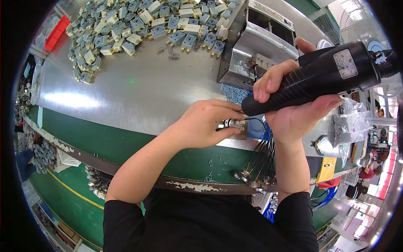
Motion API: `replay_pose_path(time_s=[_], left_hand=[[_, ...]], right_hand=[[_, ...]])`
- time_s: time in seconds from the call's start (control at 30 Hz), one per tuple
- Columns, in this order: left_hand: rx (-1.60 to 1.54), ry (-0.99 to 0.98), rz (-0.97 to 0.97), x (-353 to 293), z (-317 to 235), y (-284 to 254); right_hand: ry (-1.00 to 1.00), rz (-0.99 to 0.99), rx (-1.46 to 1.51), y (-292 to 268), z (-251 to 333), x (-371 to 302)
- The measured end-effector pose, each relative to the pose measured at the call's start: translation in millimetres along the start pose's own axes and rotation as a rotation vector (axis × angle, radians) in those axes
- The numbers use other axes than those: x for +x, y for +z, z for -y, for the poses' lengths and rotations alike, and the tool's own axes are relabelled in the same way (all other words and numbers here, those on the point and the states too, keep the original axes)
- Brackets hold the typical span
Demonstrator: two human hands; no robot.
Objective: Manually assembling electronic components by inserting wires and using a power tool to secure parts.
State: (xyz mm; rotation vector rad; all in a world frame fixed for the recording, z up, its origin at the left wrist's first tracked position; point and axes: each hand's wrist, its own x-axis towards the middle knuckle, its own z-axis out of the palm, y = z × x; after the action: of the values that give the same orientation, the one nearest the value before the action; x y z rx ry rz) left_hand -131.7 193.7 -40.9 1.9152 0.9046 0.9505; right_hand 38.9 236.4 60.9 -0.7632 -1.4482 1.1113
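Note:
My right hand [289, 119] is wrapped round a black electric screwdriver [312, 77], its fingers over the top and its palm below. The tool slants down to the left, and its front end is right by my left fingertips. My left hand [201, 122] pinches a small metal fitting [231, 123] between thumb and fingers at the table's near edge. A thin black cable [257, 120] runs from near the fitting. The fingers hide part of it, and where the screwdriver's tip touches cannot be seen.
A heap of grey and cream terminal blocks [145, 27] covers the table's far side, with loose springs [171, 52] before it. A metal fixture [266, 40] stands behind a pile of small screws [233, 93]. Cabled round metal parts [255, 182] hang at the front edge near scattered screws [212, 164].

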Motion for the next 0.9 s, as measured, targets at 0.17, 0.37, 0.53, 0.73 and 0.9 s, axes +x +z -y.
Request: replay_pose_path(time_s=[0.17, 0.37, 0.53, 0.73, 0.9], left_hand=[[-0.007, 0.006, -0.011, -2, 6, 2], [-0.061, 0.026, -0.017, -1, 1, 0], [-0.026, 0.053, -0.035, -1, 5, 1], [-0.026, 0.063, -0.034, -2, 8, 3], [-0.021, 0.042, -0.025, -2, 6, 3]], right_hand=[[-0.013, 0.006, -0.030, -5, 0, 2], [0.031, 0.001, 0.087, -13, 16, -6], [0.094, 0.012, -0.023, -7, 14, -15], [0.100, 0.015, -0.054, -6, 10, -16], [0.123, 0.014, -0.027, -7, 4, -21]])
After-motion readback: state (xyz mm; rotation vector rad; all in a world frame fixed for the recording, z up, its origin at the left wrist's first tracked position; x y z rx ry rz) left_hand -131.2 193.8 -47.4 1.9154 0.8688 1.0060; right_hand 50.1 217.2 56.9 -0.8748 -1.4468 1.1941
